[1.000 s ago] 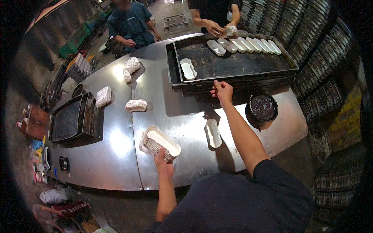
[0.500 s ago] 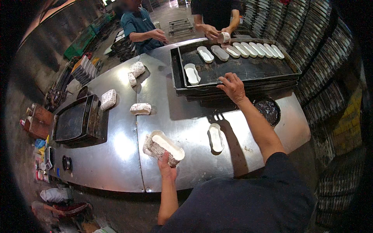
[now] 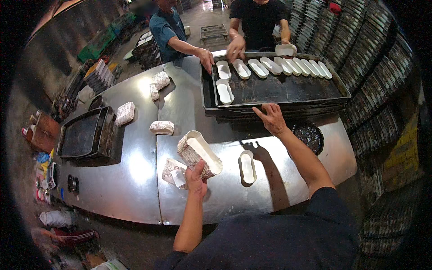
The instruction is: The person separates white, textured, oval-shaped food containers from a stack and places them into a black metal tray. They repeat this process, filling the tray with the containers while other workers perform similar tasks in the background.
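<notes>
My left hand (image 3: 196, 179) is closed around a stack of oblong paper baking cups (image 3: 204, 155), white inside with a brown-printed outside, above the steel table. Below and beside that stack, a wrapped pack of baking cups (image 3: 173, 173) with a white label lies on the table. My right hand (image 3: 273, 120) is empty, its fingers apart, at the near edge of a black baking tray (image 3: 288, 92). White paper cups (image 3: 223, 92) stand in the tray, several along the far side and two at the left end. A single paper cup (image 3: 247, 166) lies on the table near my right forearm.
Two people stand across the table; one hand (image 3: 206, 58) is at the tray's left corner, another hand (image 3: 236, 47) at its far edge. Wrapped packs (image 3: 125, 113) and a smaller stack of black trays (image 3: 83, 132) lie left. A dark round pan (image 3: 308, 137) sits right; stacked trays (image 3: 378, 67) rise beyond.
My left hand has raised the cup stack and moved it right, uncovering the pack beneath. My right hand has drawn back slightly. Another cup now stands in the tray's far left corner, where a person reaches.
</notes>
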The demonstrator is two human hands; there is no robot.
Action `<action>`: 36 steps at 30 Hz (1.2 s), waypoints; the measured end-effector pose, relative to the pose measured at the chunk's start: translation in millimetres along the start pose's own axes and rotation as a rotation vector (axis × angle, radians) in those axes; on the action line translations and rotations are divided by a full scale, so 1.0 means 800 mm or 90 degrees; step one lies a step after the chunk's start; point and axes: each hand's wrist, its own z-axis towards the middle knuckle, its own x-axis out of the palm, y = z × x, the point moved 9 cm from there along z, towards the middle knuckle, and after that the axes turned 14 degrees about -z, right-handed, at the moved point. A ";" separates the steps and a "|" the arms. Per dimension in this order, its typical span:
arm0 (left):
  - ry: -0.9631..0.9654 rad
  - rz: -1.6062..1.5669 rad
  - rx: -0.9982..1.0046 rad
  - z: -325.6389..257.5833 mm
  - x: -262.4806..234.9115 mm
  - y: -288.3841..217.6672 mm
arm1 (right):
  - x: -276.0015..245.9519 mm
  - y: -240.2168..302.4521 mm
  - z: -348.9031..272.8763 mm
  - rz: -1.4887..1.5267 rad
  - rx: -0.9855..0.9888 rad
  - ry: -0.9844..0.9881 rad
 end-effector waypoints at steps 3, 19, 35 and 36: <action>-0.005 -0.004 -0.008 -0.002 -0.013 0.012 | 0.010 -0.011 -0.007 0.054 0.040 0.019; -0.013 0.001 -0.013 -0.032 -0.016 0.015 | 0.020 -0.056 0.017 0.104 0.187 0.096; 0.152 0.118 0.146 0.034 0.119 -0.005 | -0.089 0.147 0.056 0.832 0.338 0.422; 0.157 0.137 0.161 0.035 0.123 -0.007 | -0.084 0.145 0.052 0.799 0.351 0.456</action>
